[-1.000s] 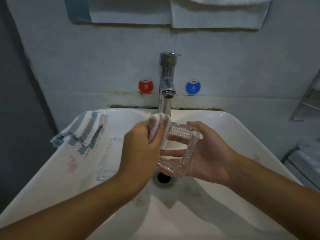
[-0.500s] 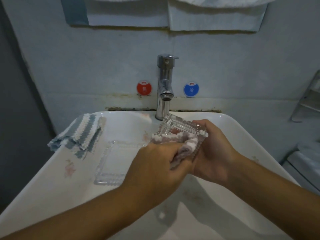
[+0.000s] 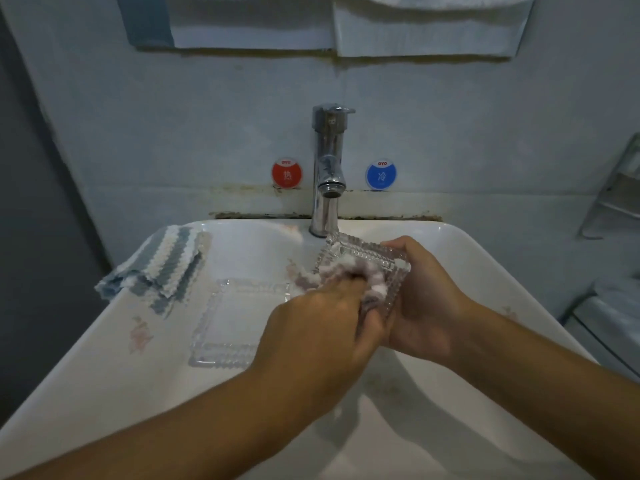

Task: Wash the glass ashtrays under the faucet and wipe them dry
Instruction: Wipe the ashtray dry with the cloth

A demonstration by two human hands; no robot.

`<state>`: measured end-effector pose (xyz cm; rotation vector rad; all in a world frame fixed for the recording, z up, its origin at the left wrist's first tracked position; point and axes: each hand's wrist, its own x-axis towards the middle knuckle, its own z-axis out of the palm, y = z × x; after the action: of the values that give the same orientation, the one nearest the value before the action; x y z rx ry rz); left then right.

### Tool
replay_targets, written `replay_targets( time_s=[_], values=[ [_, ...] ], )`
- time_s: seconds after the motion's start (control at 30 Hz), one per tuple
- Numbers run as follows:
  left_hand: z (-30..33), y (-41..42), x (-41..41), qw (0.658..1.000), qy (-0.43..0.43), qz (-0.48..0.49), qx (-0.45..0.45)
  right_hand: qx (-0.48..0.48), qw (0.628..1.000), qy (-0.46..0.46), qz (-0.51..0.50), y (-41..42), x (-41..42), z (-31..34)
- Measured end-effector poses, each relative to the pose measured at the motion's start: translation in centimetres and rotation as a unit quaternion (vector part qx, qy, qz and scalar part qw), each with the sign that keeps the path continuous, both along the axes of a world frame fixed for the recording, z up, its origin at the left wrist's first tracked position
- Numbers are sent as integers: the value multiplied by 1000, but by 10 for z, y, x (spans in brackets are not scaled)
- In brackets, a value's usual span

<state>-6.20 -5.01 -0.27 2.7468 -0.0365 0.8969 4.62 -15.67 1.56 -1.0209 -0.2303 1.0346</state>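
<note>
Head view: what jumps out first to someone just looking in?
Both hands meet over the sink: the right hand holds a ribbed glass ashtray while the left hand presses a cloth into it. A second ashtray lies on the sink's left side, beside a striped cloth. No water shows at the faucet.

A second ago the left hand (image 3: 311, 330) holds the cloth (image 3: 349, 271) bunched above the ashtray (image 3: 363, 261), near the faucet (image 3: 327, 174); now it presses the cloth inside the ashtray, which tilts flatter below the faucet.
</note>
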Motion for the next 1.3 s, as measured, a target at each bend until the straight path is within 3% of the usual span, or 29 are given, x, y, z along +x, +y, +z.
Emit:
replay_targets(
  time_s=[0.07, 0.17, 0.4, 0.57, 0.73, 0.8, 0.9, 0.93, 0.97, 1.03, 1.17, 1.23, 1.3],
  values=[
    [-2, -4, 2, 999, -13, 42, 15, 13, 1000, 1, -4, 2, -2, 1],
    [2, -5, 0, 1000, -12, 6, 24, 44, 999, 15, -17, 3, -1, 1],
    [9, 18, 0, 996, -37, 35, 72, 20, 1000, -20, 3, 1, 2, 4],
    [-2, 9, -3, 993, -41, -44, 101, -12, 1000, -23, -3, 2, -1, 0],
    [-7, 9, 2, 995, -56, -64, -51, 1, 1000, -9, -18, 3, 2, -2],
    [-4, 4, 5, 979, -18, -99, -176, 7, 999, -18, -27, 2, 3, -4],
    [7, -2, 8, 877, 51, -155, -451, -7, 999, -42, -32, 3, -3, -11],
    [8, -3, 9, 846, 66, -160, -504, -6, 999, -38, -31, 3, -4, -12],
    [10, -1, 9, 839, 71, -163, -514, -4, 999, -34, -29, 2, -4, -10],
    [9, 6, 9, 893, 38, -165, -417, 3, 1000, -23, -18, 0, -2, -4],
    [3, 21, 5, 988, 20, -111, -108, -6, 1000, -24, -13, -2, 3, -1],
    [2, 20, 1, 997, 14, -42, 63, -20, 999, -34, -15, -2, 3, -3],
    [-4, 17, 0, 994, 10, -12, 104, -35, 999, -35, -23, 0, 3, -5]
  ],
)
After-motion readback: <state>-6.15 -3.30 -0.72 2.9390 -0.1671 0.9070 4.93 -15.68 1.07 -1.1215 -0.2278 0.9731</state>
